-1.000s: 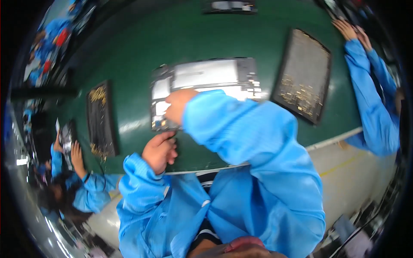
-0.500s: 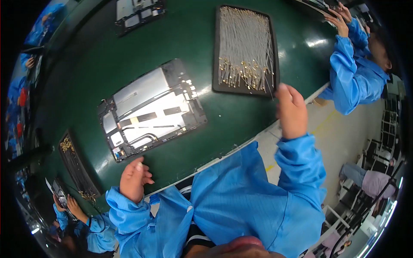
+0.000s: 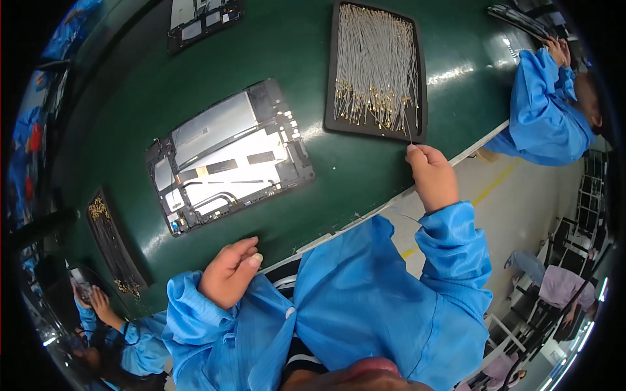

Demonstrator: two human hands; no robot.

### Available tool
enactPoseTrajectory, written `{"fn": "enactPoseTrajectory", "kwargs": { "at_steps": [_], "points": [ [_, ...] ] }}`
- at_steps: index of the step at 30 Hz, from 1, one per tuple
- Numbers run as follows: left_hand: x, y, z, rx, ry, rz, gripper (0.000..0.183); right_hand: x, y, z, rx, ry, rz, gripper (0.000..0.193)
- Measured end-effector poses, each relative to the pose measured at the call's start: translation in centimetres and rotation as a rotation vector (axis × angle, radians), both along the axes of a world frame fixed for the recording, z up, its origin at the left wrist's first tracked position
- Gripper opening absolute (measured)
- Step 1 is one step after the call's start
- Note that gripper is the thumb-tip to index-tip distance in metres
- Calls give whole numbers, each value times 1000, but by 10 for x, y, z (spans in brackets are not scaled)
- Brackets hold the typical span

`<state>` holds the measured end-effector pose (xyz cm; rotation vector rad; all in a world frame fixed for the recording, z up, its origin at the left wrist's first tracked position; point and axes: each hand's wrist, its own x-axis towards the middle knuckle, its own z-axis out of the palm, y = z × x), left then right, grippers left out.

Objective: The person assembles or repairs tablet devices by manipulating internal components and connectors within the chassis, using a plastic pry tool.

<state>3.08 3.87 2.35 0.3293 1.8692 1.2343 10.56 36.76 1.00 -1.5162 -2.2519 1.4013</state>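
My right hand [image 3: 433,177] is closed in a pinch at the near right corner of a black tray [image 3: 365,128]. From its fingertips a thin grey cable [image 3: 409,132] runs up toward the tray. Many similar grey cables [image 3: 375,52] with gold-coloured connector ends lie bundled in that tray. My left hand [image 3: 229,272] hovers by the table's front edge, fingers loosely apart, with nothing visible in it. Just beyond it lies an opened tablet [image 3: 215,130], with silver battery areas, black strips and small boards showing.
Another opened tablet [image 3: 202,23] lies at the far side of the green table [image 3: 287,39]. A narrow dark tray [image 3: 117,247] of dark cables stands at the left. One co-worker in blue [image 3: 544,107] sits at the right; another's hands [image 3: 101,303] hold a device at the lower left.
My right hand has moved slightly down and left, and a cable now stretches between its fingers and the tray. The left hand has shifted right, away from the tablet's near corner.
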Motion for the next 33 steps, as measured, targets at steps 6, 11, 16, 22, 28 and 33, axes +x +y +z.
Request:
{"fn": "enactPoseTrajectory", "kwargs": {
  "at_steps": [6, 11, 16, 22, 28, 33],
  "points": [
    [-6, 19, 20, 1, 721, -210, 40, -8, -51, 38, -276, 347, 226, 18],
    [-1, 40, 25, 214, 1214, -76, 37, -33, -91, 45, -567, 470, 1173, 11],
    [5, 25, 10, 206, 1123, -92, 31, -42, -107, 30, -855, 405, 1210, 14],
    [-21, 47, -16, -23, 1357, 173, 27, -61, -123, 18, -986, 364, 181, 23],
    [-38, 51, -14, -177, 1223, -71, 26, -79, -119, 18, -701, 717, 79, 44],
    [-42, 55, -6, -217, 1167, -137, 24, -80, -133, 7, -345, 926, 179, 25]
  ]
}}
